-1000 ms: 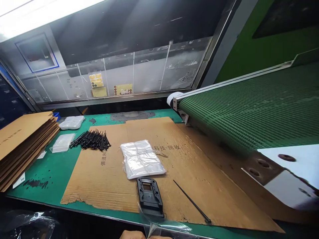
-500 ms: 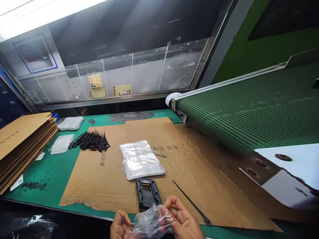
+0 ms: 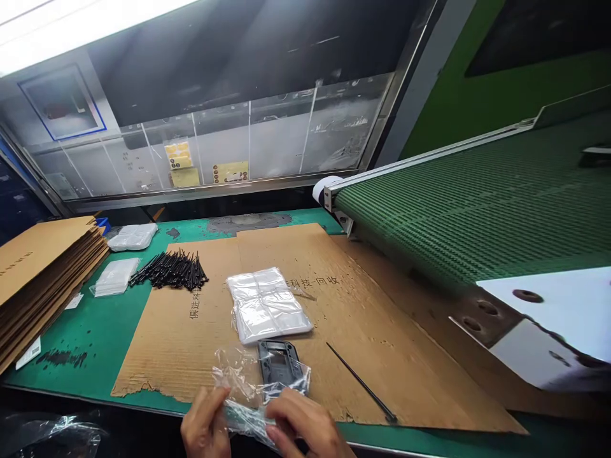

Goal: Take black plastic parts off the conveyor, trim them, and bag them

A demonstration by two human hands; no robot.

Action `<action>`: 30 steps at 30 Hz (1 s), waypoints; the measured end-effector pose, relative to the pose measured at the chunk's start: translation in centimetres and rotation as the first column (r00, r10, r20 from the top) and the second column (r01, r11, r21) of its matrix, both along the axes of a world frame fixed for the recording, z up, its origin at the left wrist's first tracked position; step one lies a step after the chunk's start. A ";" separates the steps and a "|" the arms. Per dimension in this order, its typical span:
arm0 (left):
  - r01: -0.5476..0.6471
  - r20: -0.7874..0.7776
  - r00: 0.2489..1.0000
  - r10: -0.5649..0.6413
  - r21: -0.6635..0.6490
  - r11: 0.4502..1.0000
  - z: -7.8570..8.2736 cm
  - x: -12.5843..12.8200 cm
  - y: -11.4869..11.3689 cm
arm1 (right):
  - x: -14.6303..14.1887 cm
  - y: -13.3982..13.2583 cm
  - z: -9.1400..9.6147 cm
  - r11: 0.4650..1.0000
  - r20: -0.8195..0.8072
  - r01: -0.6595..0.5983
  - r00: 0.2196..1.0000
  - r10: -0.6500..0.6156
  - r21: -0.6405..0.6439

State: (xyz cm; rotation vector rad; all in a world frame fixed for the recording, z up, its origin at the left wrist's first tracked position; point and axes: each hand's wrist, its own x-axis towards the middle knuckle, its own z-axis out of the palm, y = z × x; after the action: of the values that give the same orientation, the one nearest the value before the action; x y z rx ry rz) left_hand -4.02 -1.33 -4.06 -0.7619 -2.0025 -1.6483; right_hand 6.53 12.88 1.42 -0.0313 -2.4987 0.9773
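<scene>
A black plastic frame part [image 3: 277,360] lies on the brown cardboard sheet [image 3: 205,337] near the table's front edge. A crumpled clear plastic bag [image 3: 248,388] is spread over its near end. My left hand [image 3: 204,429] pinches the bag's left side. My right hand [image 3: 305,429] grips the bag's near edge just in front of the part. A single black cable tie [image 3: 361,383] lies on the cardboard to the right of the part.
A stack of clear bags [image 3: 267,304] lies behind the part. A heap of black cable ties [image 3: 172,270] and more bag packs [image 3: 114,277] sit at the left, beside stacked cardboard sheets [image 3: 41,267]. A green conveyor belt [image 3: 477,197] rises at the right.
Both hands came up from the lower edge holding the clear bag, then moved left and forward; the bag now lies over the black part's near end.
</scene>
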 end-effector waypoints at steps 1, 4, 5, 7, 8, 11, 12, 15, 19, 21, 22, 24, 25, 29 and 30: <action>-0.057 0.050 0.997 0.058 -0.025 0.998 0.2 -0.9 -0.5 | 0.2 0.7 -0.2 0.993 0.014 0.112 0.994 -0.112 -0.020; -0.219 0.098 0.968 0.231 -0.125 0.968 0.8 -3.1 -1.4 | 0.5 2.6 -1.9 0.873 0.124 0.485 0.864 -0.488 0.054; -0.235 0.103 0.962 0.252 -0.152 0.960 0.9 -3.6 -1.5 | 0.4 3.0 -2.7 0.823 0.195 0.554 0.800 -0.567 0.122; -0.207 0.117 0.966 0.232 -0.195 0.959 0.9 -3.9 -1.3 | 0.0 3.4 -4.1 0.792 0.341 0.562 0.716 -0.610 0.237; -0.174 0.124 0.971 0.204 -0.218 0.960 0.9 -3.8 -1.1 | -0.2 3.4 -4.6 0.807 0.392 0.534 0.706 -0.590 0.254; -0.075 0.154 0.980 0.124 -0.287 0.955 0.9 -3.2 -0.4 | -0.9 3.5 -5.2 0.851 0.431 0.504 0.741 -0.515 0.149; -0.057 0.166 0.980 0.113 -0.306 0.950 0.8 -3.1 -0.3 | -1.0 3.6 -5.1 0.850 0.428 0.523 0.753 -0.499 0.070; -0.065 0.215 0.965 0.148 -0.350 0.934 0.9 -3.2 -0.3 | -0.6 3.6 -4.3 0.762 0.451 0.548 0.808 -0.378 -0.344; -0.089 0.295 0.929 0.225 -0.411 0.907 1.3 -3.6 -0.1 | 1.6 1.8 -2.8 0.457 0.375 0.350 0.926 -0.038 -0.818; -0.055 0.339 0.915 0.219 -0.432 0.900 1.6 -3.5 0.2 | 2.6 0.3 -2.3 0.428 0.335 0.260 0.936 0.109 -0.866; -0.023 0.364 0.910 0.198 -0.433 0.901 1.8 -3.3 0.5 | 2.9 -0.4 -2.3 0.447 0.321 0.220 0.933 0.164 -0.867; 0.079 0.425 0.898 0.116 -0.414 0.907 2.2 -2.9 0.8 | 3.1 -1.4 -2.4 0.521 0.297 0.146 0.930 0.218 -0.841; 0.146 0.458 0.887 0.056 -0.394 0.908 2.4 -2.7 0.9 | 2.9 -1.6 -2.7 0.566 0.288 0.122 0.934 0.213 -0.815; 0.410 0.592 0.778 -0.210 -0.226 0.884 2.5 -1.7 0.4 | 1.4 -1.2 -4.6 0.675 0.342 0.198 0.936 0.086 -0.711; 0.440 0.613 0.749 -0.252 -0.175 0.881 2.2 -1.4 0.2 | 1.2 -1.0 -5.0 0.686 0.372 0.248 0.927 0.036 -0.684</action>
State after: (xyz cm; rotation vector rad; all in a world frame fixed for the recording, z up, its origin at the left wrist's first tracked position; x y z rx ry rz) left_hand -5.43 -1.17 -1.84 -0.8655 -2.7370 -1.9789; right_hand 7.69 11.92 -3.62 -0.6577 -2.1780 1.9992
